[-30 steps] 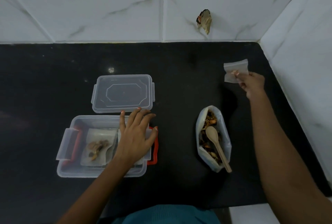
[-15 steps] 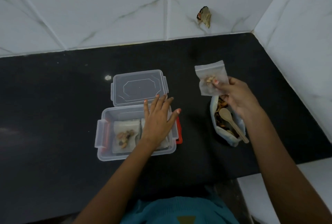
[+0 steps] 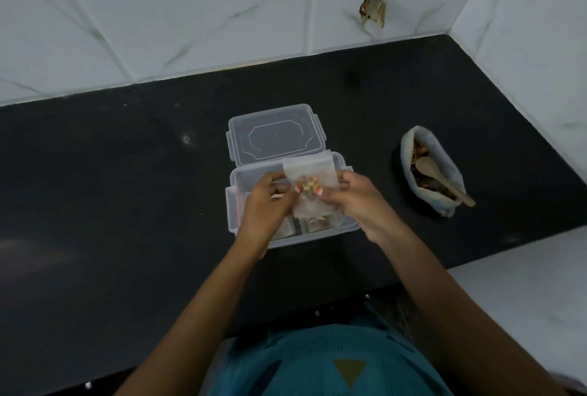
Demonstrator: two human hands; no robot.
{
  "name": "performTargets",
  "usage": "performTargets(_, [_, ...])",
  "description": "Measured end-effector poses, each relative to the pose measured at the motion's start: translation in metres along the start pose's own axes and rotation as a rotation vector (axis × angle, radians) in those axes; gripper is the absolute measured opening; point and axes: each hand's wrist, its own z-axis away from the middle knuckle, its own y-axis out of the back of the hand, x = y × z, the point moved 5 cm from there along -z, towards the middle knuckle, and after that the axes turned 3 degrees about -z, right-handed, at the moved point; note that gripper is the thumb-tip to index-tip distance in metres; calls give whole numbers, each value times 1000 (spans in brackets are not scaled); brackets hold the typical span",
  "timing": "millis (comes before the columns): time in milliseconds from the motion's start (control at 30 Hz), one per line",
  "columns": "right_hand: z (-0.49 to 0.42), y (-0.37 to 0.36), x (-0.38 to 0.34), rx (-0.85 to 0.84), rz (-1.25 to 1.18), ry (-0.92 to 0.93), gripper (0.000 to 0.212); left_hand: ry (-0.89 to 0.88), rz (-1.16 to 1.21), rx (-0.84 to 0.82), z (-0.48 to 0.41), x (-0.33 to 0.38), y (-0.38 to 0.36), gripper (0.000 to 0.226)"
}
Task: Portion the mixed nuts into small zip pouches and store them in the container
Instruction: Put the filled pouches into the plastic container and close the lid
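Head view: our left hand [image 3: 266, 203] and right hand [image 3: 357, 202] pinch a filled zip pouch [image 3: 313, 171] over the part-stocked container [image 3: 317, 236]. Nuts to portion sit in the bag [image 3: 446, 164].

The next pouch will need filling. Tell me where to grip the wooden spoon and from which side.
Grip the wooden spoon by its handle tip, coming from the near right. Its bowl lies on the nuts inside the bag, while the handle slants out past the bag's near end, clear of nuts and plastic.
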Motion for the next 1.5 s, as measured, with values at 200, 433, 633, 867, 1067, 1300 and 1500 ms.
performTargets(200, [-16, -23, 15, 68, 491, 11, 47, 96, -157, 76, -3, -23, 18, 32])
performTargets(433, [-34, -30, 28, 97, 971, 106, 39, 32, -561, 4, -19, -32, 9, 8])
performTargets(633, [-37, -33, 27, 81, 1164, 60, 29, -1, -929, -25, -17, -33, 1, 20])
performTargets(867, [-35, -31, 27, 70, 1168, 81, 29, 9, -929, -45, -18, -31, 3, 23])
performTargets(1067, [-36, -18, -3, 78, 958, 107, 23, -121, -662, 72, -17, -4, 22, 12])
performTargets(1300, [-63, -8, -49, 115, 783, 244, 13, -222, -542, 284, -47, 22, 55, 12])
performTargets(1500, [-125, 3, -61, 154, 722, 221, 24, -30, -575, 318, -108, -1, 77, 45])
